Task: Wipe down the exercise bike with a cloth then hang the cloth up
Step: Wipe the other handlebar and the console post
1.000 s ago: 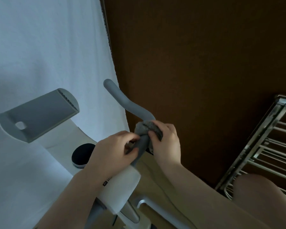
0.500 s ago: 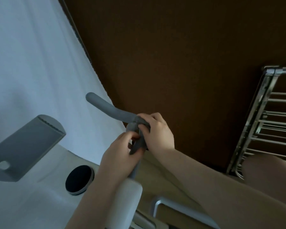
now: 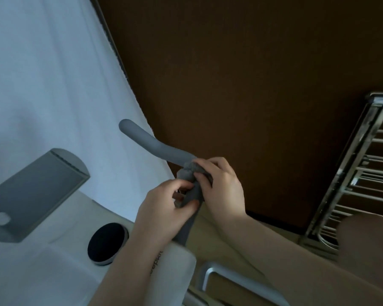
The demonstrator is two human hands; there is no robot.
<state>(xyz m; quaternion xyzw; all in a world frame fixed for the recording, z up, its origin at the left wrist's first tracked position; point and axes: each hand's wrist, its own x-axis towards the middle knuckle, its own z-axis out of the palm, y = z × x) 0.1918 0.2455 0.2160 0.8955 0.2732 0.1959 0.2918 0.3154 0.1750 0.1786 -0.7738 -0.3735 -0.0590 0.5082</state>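
The exercise bike's grey handlebar [image 3: 150, 142] curves up and left from the white bike body [image 3: 175, 257]. A small grey cloth [image 3: 187, 172] is bunched around the bar at its bend. My right hand [image 3: 221, 186] grips the cloth against the bar from the right. My left hand [image 3: 164, 208] pinches the bar and the cloth's lower end from the left. A grey tablet holder [image 3: 35, 195] and a black round knob [image 3: 107, 242] sit on the bike's left part.
A chrome drying rack [image 3: 358, 182] stands at the right against a dark brown wall [image 3: 230, 74]. A white curtain [image 3: 42, 74] hangs at the left. A metal frame bar [image 3: 230, 281] runs below my arms. My knee [image 3: 367, 239] shows at the lower right.
The view has shifted, so the bike sits lower and farther left than a second ago. Both hands stay on the cloth at the handlebar's bend, with small finger shifts.
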